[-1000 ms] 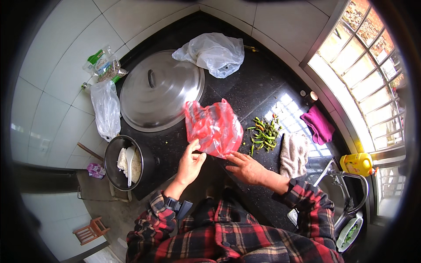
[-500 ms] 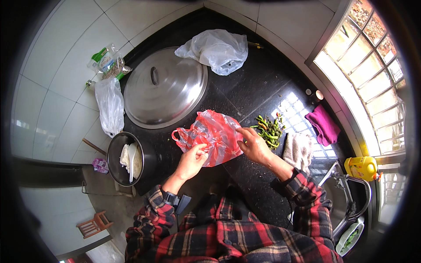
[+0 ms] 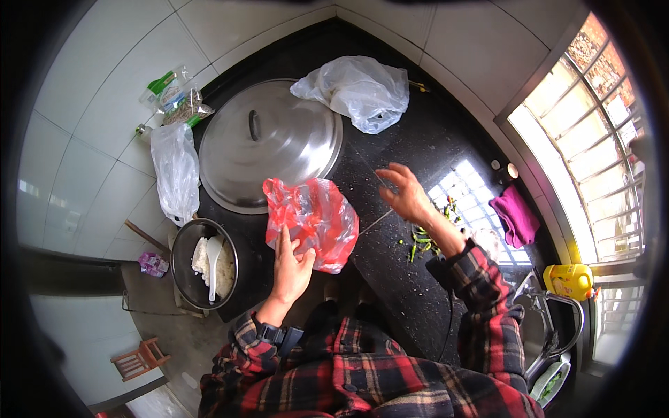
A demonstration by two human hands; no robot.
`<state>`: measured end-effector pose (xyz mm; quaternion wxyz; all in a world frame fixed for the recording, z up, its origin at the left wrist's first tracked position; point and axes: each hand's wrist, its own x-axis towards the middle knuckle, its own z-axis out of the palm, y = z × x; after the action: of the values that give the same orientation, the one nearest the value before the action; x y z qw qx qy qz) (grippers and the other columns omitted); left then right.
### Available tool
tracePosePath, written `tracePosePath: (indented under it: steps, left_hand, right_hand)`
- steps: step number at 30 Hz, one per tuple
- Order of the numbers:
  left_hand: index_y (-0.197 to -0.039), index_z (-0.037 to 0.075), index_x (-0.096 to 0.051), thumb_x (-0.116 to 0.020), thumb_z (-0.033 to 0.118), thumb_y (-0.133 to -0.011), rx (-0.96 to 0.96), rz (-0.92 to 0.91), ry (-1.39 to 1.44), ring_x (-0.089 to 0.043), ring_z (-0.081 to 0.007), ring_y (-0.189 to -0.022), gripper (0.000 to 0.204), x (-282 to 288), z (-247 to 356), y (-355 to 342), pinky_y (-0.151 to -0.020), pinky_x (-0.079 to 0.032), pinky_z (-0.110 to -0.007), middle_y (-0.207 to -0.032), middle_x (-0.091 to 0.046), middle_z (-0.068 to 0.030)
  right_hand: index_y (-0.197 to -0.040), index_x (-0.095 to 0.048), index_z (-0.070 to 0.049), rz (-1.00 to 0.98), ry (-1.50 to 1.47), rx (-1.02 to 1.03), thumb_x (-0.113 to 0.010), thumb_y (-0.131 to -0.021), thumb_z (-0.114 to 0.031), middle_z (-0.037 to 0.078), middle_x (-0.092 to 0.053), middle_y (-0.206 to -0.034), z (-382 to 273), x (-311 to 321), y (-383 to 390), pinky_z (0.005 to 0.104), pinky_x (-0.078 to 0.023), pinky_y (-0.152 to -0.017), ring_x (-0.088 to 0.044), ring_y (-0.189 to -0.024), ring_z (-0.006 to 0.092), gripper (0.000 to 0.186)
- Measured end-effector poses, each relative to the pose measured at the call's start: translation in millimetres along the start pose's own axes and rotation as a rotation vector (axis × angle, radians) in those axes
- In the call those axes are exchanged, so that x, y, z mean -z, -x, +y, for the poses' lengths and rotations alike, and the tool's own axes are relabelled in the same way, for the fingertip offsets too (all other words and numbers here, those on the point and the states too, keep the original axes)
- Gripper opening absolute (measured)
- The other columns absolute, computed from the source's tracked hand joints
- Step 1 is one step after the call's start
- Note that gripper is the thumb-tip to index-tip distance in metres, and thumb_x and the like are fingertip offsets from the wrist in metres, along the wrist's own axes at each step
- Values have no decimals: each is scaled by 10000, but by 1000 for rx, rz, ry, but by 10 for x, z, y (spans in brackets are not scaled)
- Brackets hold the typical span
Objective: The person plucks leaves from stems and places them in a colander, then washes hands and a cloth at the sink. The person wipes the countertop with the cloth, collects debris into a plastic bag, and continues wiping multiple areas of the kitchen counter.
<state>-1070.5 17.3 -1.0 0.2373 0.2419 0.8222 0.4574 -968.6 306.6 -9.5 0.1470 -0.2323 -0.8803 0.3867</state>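
Note:
A crumpled red translucent plastic bag rises over the black counter, against the near rim of the big metal lid. My left hand is at its near side, index finger stretched up along the bag and the other fingers bent against the plastic; the exact grip is partly hidden. My right hand is raised over the counter to the right of the bag, fingers spread, with nothing in them. Green chili peppers lie beneath my right wrist and forearm, which cover part of the pile.
The large metal lid lies behind the bag, and a white plastic bag overlaps its edge. A dark pot of rice with a white spoon stands left. Right are a purple cloth, a yellow jug and the sink.
The red bag has shifted left along with my left hand. My right hand has let go of the bag and lifted away from it, fingers spread.

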Motion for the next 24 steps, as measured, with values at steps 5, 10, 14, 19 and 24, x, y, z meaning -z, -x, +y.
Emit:
tracePosePath:
  steps: [5, 10, 14, 19, 24]
  left_hand:
    - [-1469, 15, -134, -643, 61, -837, 20, 100, 66, -429, -346, -1261, 813, 275, -98, 72, -995, -443, -399, -1464, -211, -275]
    - [-1431, 41, -275, -679, 33, -788, -72, 111, -87, -479, -333, -1178, 759, 428, -84, 203, -964, -459, -381, -1405, -280, -259]
    - [-1387, 62, -384, -705, 55, -774, -112, 109, -199, -571, -240, -919, 692, 457, 4, 297, -817, -506, -351, -1169, -472, -173]
    - [-1383, 82, -418, -697, 101, -816, 82, -311, -72, -615, -139, -716, 632, 399, -44, 259, -687, -514, -285, -876, -622, -86]
    - [-1360, 25, -430, -701, 209, -818, -141, -350, -448, -543, -313, -1167, 633, 219, -192, 77, -982, -434, -379, -1259, -528, -232]
  right_hand:
    - [-1242, -604, -243, 15, 76, -68, -695, -778, -252, 316, -269, -1443, -42, -272, -830, 454, -268, -1117, -290, -1342, 432, 473]
    - [-1330, -516, -196, -41, -1, -178, -683, -812, -249, 292, -233, -1466, -88, -419, -1334, 417, -308, -1100, -299, -1351, 407, 547]
    - [-1391, -421, -78, 16, -101, -192, -631, -858, -250, 186, -296, -1487, -112, -307, -1416, 371, -267, -1118, -280, -1383, 310, 598]
    - [-1441, -332, -70, 91, -417, -190, -565, -901, -180, 118, -273, -1519, -244, 181, -1303, 348, -214, -1128, -242, -1404, 253, 599]
    - [-1416, -377, -55, 99, -499, -14, -541, -899, -170, 123, -302, -1501, -460, 704, -1010, 362, -235, -1130, -271, -1390, 247, 554]
